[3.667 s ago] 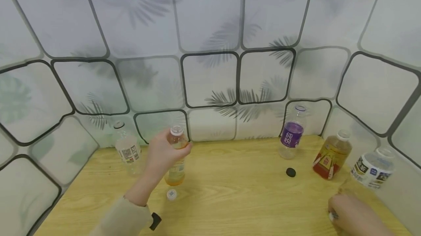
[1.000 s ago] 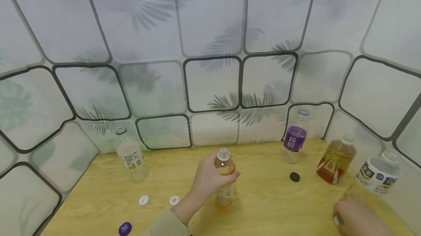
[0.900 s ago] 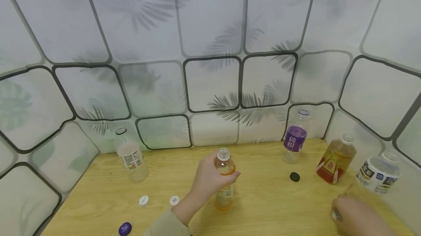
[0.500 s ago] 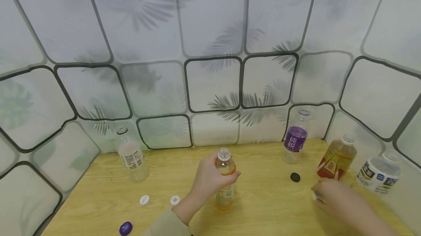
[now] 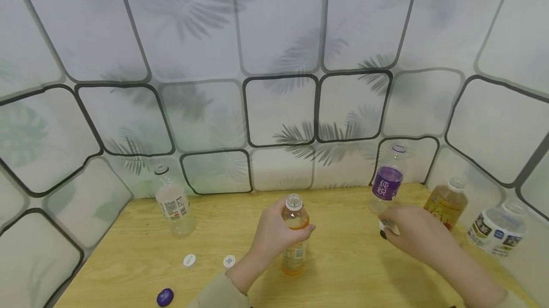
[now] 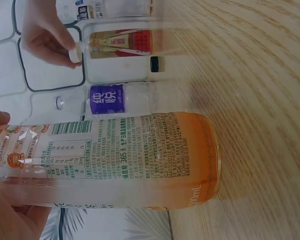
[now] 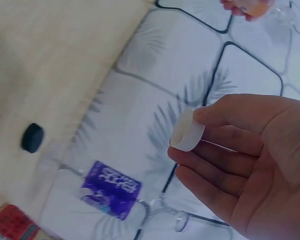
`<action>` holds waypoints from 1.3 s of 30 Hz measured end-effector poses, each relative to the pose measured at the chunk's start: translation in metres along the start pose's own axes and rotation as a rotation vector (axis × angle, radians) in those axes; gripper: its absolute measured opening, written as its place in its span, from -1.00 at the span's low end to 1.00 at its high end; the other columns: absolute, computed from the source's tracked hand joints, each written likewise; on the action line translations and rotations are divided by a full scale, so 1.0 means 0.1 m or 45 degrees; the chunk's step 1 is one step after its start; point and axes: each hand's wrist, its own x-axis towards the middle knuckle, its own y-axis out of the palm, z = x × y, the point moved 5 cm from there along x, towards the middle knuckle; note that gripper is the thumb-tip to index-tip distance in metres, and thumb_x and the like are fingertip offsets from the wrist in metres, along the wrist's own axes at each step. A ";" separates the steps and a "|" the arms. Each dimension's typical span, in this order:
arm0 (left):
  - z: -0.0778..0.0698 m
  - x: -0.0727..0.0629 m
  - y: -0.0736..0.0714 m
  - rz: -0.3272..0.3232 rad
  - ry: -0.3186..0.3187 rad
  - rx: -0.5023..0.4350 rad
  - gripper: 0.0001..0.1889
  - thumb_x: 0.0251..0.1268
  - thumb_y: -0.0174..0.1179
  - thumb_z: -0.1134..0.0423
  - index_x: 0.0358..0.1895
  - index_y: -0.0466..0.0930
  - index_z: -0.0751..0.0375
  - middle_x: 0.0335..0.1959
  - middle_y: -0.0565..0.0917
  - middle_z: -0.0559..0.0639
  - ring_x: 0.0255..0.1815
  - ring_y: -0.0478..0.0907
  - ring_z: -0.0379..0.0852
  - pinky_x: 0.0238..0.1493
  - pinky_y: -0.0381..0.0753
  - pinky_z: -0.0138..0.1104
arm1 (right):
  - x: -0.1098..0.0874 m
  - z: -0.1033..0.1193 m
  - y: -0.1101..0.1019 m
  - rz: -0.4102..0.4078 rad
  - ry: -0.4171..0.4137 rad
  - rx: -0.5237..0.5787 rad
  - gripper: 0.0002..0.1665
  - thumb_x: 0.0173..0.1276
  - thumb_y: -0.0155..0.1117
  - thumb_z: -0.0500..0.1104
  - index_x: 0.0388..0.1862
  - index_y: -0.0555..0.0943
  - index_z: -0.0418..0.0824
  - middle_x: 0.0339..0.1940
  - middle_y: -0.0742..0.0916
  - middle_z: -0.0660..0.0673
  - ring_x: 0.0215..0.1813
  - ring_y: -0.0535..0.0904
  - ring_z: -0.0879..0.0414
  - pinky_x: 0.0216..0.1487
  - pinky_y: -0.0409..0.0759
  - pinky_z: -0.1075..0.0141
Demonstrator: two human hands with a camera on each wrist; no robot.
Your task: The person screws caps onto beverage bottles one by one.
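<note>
My left hand (image 5: 274, 234) grips an uncapped bottle (image 5: 293, 256) around its upper part. The bottle stands upright on the wooden table, with an orange base and printed label (image 6: 125, 150) filling the left wrist view. My right hand (image 5: 418, 234) is raised over the table to the right of it. Between its thumb and fingers it pinches a white bottle cap (image 7: 188, 131), hollow side showing in the right wrist view. A black cap (image 7: 32, 138) lies on the table, partly hidden behind the right hand in the head view.
Behind the right hand stand a purple-labelled bottle (image 5: 387, 183), an amber bottle (image 5: 446, 203) and a clear white-labelled bottle (image 5: 497, 231), all uncapped. Another clear bottle (image 5: 173, 208) is at back left. Two white caps (image 5: 189, 261) and a purple cap (image 5: 165, 297) lie at front left.
The left hand brought the bottle rightward and nearer, then stayed still over the last second. The right hand has left the right side and moved left and up, carrying the white cap.
</note>
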 end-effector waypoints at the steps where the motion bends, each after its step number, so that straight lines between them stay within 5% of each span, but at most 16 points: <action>1: 0.00 0.00 0.00 0.002 -0.003 0.001 -0.67 0.07 0.63 0.22 -0.14 0.69 0.03 -0.28 0.79 -0.13 -0.15 0.80 -0.13 -0.02 0.73 -0.38 | 0.02 0.04 -0.04 -0.020 -0.016 -0.002 -0.77 0.19 0.62 -0.23 -0.16 0.81 -0.14 -0.26 0.85 0.00 -0.27 0.76 0.09 -0.25 0.77 0.14; 10: 0.00 0.00 0.00 0.001 -0.021 0.032 -0.66 0.06 0.63 0.20 -0.11 0.71 0.04 -0.26 0.80 -0.17 -0.17 0.78 -0.18 -0.04 0.72 -0.39 | 0.20 0.32 -0.30 -0.138 -0.144 -0.006 -0.78 0.23 0.59 -0.27 -0.14 0.81 -0.18 -0.16 0.83 -0.09 -0.12 0.79 -0.06 -0.10 0.79 0.05; 39: 0.01 -0.01 0.01 0.008 -0.014 0.026 -0.64 0.09 0.62 0.21 -0.06 0.71 0.11 -0.23 0.81 -0.14 -0.16 0.79 -0.15 -0.04 0.73 -0.38 | 0.49 1.00 -0.69 -0.401 -0.431 -0.092 -0.83 0.26 0.54 -0.30 -0.18 0.80 -0.15 -0.22 0.82 -0.03 -0.17 0.74 0.06 -0.16 0.76 0.19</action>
